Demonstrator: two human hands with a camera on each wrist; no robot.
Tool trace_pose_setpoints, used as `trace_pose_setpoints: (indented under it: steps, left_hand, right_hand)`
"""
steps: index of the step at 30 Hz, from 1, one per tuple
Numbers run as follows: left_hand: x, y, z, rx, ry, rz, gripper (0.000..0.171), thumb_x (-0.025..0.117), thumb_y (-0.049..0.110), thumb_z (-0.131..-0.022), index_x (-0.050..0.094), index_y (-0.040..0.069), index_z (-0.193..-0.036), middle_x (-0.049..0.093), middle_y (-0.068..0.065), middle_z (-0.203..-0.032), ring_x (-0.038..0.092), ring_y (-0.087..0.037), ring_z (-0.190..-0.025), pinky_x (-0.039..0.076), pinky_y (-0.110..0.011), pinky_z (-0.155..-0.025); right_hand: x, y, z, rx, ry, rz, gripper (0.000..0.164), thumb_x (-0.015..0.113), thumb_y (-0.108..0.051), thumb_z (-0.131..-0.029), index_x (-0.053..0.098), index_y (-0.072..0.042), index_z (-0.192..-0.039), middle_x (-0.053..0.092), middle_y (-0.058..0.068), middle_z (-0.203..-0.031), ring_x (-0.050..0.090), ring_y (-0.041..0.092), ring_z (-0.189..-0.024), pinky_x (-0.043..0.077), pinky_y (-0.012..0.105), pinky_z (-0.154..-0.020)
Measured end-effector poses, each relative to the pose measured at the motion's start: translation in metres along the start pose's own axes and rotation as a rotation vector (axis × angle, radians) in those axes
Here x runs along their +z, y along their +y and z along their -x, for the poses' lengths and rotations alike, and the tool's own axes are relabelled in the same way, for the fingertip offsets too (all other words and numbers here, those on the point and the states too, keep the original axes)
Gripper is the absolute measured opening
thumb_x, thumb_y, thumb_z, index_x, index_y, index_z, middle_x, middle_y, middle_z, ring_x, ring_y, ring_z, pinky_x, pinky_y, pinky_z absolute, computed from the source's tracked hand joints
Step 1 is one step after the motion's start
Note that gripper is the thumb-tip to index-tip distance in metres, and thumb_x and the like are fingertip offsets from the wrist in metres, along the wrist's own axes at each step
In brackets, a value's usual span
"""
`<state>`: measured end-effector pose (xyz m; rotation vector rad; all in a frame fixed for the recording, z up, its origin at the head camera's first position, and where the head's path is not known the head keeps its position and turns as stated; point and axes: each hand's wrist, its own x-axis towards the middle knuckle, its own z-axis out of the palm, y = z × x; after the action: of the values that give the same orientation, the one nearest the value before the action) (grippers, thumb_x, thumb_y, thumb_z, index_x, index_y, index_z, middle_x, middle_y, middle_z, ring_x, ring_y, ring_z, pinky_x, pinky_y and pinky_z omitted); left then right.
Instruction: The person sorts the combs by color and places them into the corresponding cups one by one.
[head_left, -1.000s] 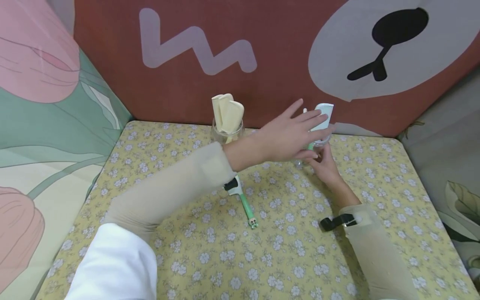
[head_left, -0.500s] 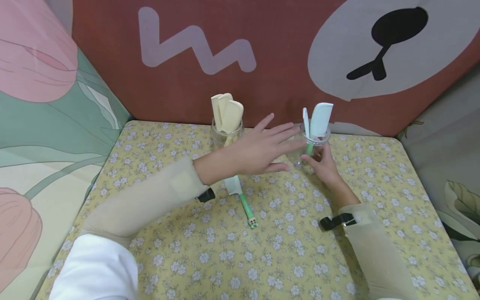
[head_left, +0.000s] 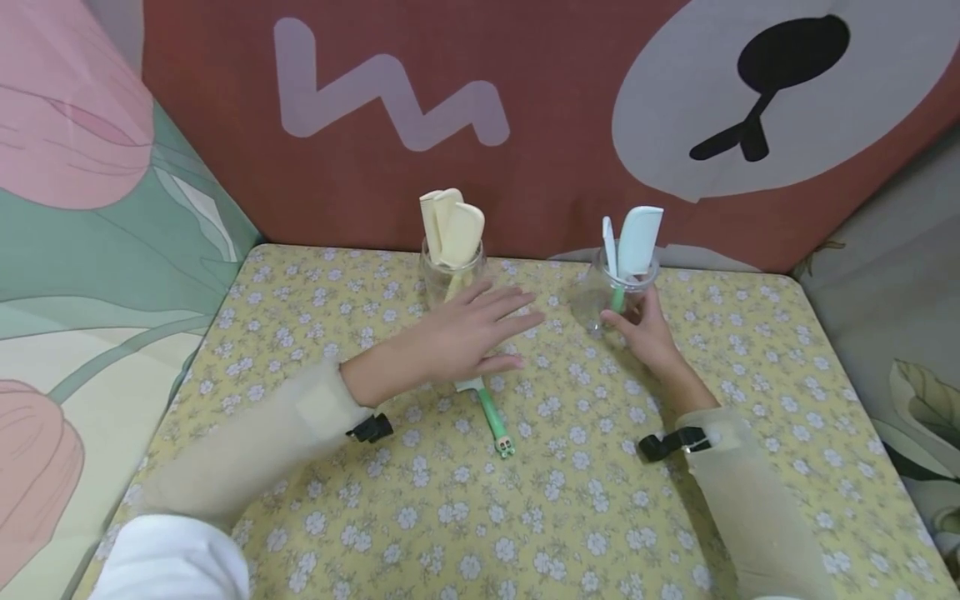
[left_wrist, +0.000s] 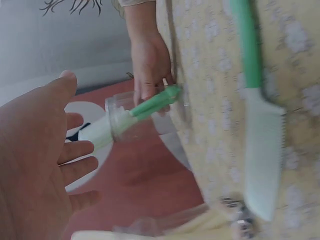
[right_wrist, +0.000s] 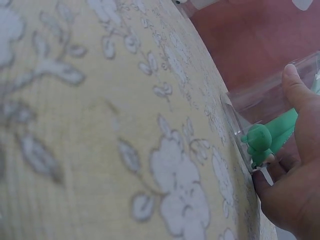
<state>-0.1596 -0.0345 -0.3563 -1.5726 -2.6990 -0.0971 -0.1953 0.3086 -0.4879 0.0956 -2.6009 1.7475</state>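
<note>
My left hand (head_left: 467,335) hovers with spread fingers over a serrated knife (left_wrist: 263,155), pale mint blade and green handle, lying on the table; in the head view the hand covers most of its blade. At the back right stands a clear jar (head_left: 588,302). My right hand (head_left: 651,335) grips this jar low on its side, thumb in front. Inside it are a broad pale blue blade (head_left: 641,242) and a narrower pale blue piece (head_left: 610,247), pointing up. A green handle (right_wrist: 277,131) with a rounded figure end points down near the jar's bottom.
Another clear jar (head_left: 432,282) stands at the back left, holding several cream-coloured blades (head_left: 462,233) pointing up. A flowered yellow cloth (head_left: 600,500) covers the table. Behind the jars rises a reddish-brown printed backdrop (head_left: 360,192).
My left hand has drawn away from the right jar, moving left and toward me until it is over the knife on the table. My right hand has kept its grip on the jar.
</note>
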Motion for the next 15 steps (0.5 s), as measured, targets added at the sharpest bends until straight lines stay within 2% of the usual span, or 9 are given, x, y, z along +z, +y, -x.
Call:
trace_pose_setpoints:
  steps: [6,10,15]
  left_hand:
    - [0.022,-0.005,0.017,-0.037,0.04,0.157,0.057,0.054,0.046,-0.105,0.049,0.015,-0.152,0.041,-0.013,-0.158,0.037,-0.03,-0.147,0.029,-0.051,-0.12]
    - [0.035,-0.011,0.028,-0.099,0.081,0.237,0.056,0.06,0.042,-0.103,0.052,0.012,-0.15,0.045,-0.015,-0.155,0.04,-0.032,-0.144,0.034,-0.051,-0.117]
    - [0.05,-0.017,0.039,-0.177,0.119,0.317,0.055,0.063,0.039,-0.102,0.054,0.009,-0.147,0.045,-0.017,-0.155,0.042,-0.034,-0.143,0.036,-0.051,-0.116]
  right_hand:
    - [0.0,-0.001,0.001,-0.002,-0.001,-0.031,0.088,0.069,-0.013,-0.098,0.01,-0.022,-0.163,0.025,0.018,-0.165,0.027,0.043,-0.148,0.027,0.061,-0.118]
    - [0.001,0.0,0.001,0.009,-0.005,-0.023,0.089,0.07,-0.016,-0.098,0.01,-0.024,-0.163,0.025,0.018,-0.165,0.028,0.042,-0.148,0.027,0.059,-0.118]
    - [0.001,-0.001,0.001,0.004,-0.004,-0.029,0.088,0.07,-0.016,-0.098,0.011,-0.024,-0.163,0.025,0.017,-0.165,0.027,0.042,-0.149,0.026,0.06,-0.119]
